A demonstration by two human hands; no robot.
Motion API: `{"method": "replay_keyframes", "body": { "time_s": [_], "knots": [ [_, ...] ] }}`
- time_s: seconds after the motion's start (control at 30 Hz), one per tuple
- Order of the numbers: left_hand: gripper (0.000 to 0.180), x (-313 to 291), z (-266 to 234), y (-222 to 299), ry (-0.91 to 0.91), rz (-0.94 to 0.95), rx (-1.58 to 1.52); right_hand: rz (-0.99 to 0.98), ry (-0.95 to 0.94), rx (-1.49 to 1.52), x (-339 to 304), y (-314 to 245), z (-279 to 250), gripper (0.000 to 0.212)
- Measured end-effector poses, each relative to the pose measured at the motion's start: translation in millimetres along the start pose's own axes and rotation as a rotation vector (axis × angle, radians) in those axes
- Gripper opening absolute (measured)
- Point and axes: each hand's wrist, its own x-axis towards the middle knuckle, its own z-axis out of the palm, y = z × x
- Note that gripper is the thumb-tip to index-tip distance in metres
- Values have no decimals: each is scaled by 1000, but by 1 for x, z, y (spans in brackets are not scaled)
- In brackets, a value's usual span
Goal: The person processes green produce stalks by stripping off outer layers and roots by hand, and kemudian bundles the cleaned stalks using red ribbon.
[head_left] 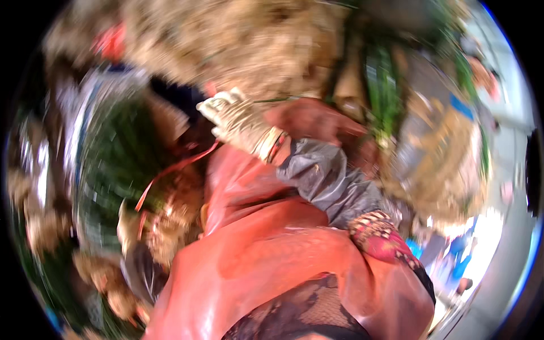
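My right hand (235,122), in a pale glove, reaches across above my lap. Its fingers are bent, and a red plastic tie (178,165) runs taut from it down to the left. A bit of red also shows beyond the fingertips. My left hand (129,226), gloved too, is partly hidden at the side of a big bundle of green onions (122,150) and appears closed on it. Dark green leaves of the bundle point away, and the pale brown root ends (175,218) lie toward me. The tie reaches the bundle beside my left hand. Motion blurs the view.
An orange-red apron (255,243) covers my lap. A large blurred tan, root-like heap (238,45) stands ahead. More green onions (385,90) and a taped, plastic-wrapped bundle (430,141) are at right. Several more bundles (48,232) line the left side.
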Motion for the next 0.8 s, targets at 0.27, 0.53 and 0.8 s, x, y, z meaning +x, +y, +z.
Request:
{"method": "replay_keyframes", "body": {
  "time_s": [0.27, 0.53, 0.8],
  "knots": [
    [29, -17, -65, 119, 355, 420, -20, 1003, 835, -477, -283, 112, -104, 20],
    [25, -187, 116, 429, -786, 1075, -476, 1405, 777, 685, -322, 150, -106, 18],
    [30, -247, 238, 452, -1576, 479, -686, 931, 1022, 1420, -331, 60, -85, 27]
  ]
}}
